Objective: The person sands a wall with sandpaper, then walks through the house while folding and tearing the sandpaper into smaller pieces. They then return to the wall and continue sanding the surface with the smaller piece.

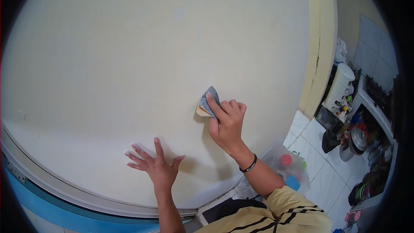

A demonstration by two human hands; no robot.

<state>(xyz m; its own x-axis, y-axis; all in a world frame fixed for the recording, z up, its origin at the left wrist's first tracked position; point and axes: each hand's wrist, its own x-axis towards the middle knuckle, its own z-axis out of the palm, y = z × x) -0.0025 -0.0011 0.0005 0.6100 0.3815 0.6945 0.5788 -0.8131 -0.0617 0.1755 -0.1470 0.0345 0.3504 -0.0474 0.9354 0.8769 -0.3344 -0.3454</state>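
A broad pale cream wall (129, 60) fills most of the view in front of me. My right hand (229, 123) grips a folded piece of sandpaper (203, 103), grey on one side and tan on the other, and holds it at the wall. One finger lies stretched along its grey face. Lower down and to the left, my left hand (159, 166) is spread flat on the wall with its fingers apart. Whitish dust shows on the left fingertips. A black band (249, 164) circles my right wrist.
On the right is the wall's cracked yellow edge (317, 56). Beyond it, a white tiled floor (321, 181) holds clutter and a metal pot (358, 138). Clear plastic bags (276, 159) stand near my right elbow. A frame track (64, 190) curves along the lower left.
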